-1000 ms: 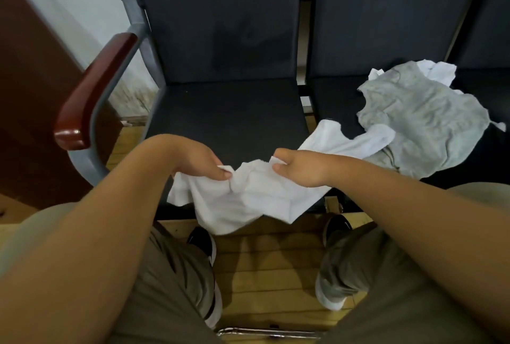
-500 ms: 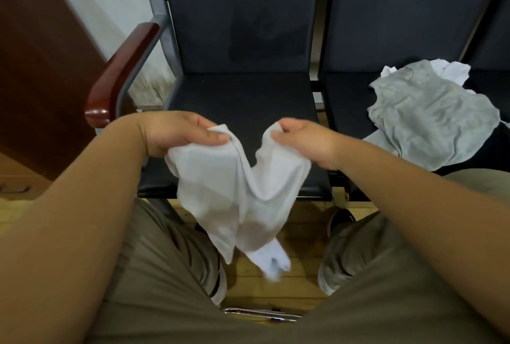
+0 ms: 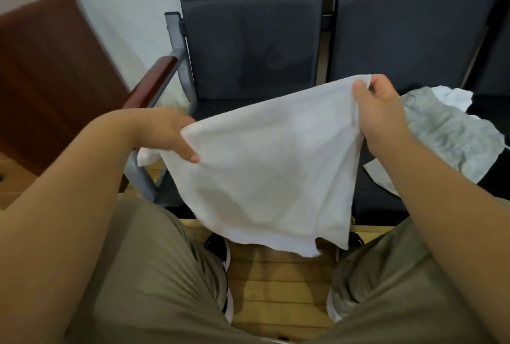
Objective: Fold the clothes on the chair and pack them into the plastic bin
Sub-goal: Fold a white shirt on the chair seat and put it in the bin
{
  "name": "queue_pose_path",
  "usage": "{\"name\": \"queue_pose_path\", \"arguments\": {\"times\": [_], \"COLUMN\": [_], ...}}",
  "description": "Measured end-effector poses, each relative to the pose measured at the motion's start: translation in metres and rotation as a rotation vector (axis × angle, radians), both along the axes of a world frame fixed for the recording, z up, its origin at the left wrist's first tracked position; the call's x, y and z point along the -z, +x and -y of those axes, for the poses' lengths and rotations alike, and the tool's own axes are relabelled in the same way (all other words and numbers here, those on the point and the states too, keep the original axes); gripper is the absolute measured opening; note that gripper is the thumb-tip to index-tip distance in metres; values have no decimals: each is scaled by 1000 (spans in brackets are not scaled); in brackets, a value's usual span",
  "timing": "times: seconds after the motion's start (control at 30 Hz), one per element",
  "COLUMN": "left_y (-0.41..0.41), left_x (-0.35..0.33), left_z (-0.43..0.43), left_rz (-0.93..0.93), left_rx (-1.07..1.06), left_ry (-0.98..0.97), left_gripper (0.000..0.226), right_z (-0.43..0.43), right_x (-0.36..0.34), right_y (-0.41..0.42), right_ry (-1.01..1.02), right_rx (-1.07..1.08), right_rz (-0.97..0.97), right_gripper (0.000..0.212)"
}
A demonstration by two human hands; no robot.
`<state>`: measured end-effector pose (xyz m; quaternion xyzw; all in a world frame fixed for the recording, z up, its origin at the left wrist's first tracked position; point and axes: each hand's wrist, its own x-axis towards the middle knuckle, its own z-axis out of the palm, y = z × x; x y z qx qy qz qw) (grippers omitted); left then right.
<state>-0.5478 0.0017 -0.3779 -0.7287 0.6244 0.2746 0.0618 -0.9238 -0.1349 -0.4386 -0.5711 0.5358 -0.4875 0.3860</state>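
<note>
I see the white garment [image 3: 265,167] held in the air over the front edge of the left chair [image 3: 248,48]. Left hand [image 3: 165,134] pinches one top corner, right hand [image 3: 378,111] pinches the other, higher. Hem hangs free above the floor [image 3: 276,288]. Grey garment [image 3: 447,136] lies crumpled on the right chair [image 3: 414,40], just beside the right hand. Armrest [image 3: 154,81] is near the left wrist.

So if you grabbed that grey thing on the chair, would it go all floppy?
Probably floppy: the grey garment lies crumpled on the chair seat. It is likely light too, since the white garment hangs limp, pinched by the left hand and right hand at its top corners.
</note>
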Motion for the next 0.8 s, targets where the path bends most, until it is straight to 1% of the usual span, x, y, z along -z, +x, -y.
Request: {"name": "queue_pose_path", "arguments": {"times": [0.07, 0.1, 0.17, 0.2, 0.3, 0.4, 0.47, 0.53, 0.6, 0.67, 0.8], "left_y": [11, 15, 22, 23, 20, 8, -2, -10, -14, -14, -2], "left_x": [2, 2, 2, 3, 11, 15, 10, 1, -10, -19, -24], "left_z": [6, 7, 10, 9, 3, -3, -4, -4, -1, 5, 30], "left_rz": [172, 208, 174, 104, -182, -334, -460, -593, -653, -635, -470], "left_rx": [0, -30, -112, -161, -330, -432, -517, -622, -684, -710, -689], "left_ry": [10, -15, -83, -124, -273, -420, -512, -548, -554, -594, -674], "left_gripper": [33, 29, 27, 27, 23, 24, 22, 19, 15, 16, 24], "right_z": [4, 6, 9, 11, 15, 18, 19, 20, 21, 22, 35], "right_x": [-1, -1, -1, -1, -3, -6, -9, -10, -11, -12, -10], "right_y": [-2, -2, -3, -3, -4, -3, -2, -1, 0, 0, 4], "right_ry": [-4, -5, -10, -15, -12, 9, 16, 11, 8, 5, 10], "right_rx": [31, 39, 50, 59, 98, 113, 118, 123, 123, 122, 106], "right_rz": [12, 20, 43, 53, 56, 73, 76, 78, 87, 99, 115], "right_gripper": [22, 25, 30, 30, 27, 23, 16, 13, 16, 19, 20]}}
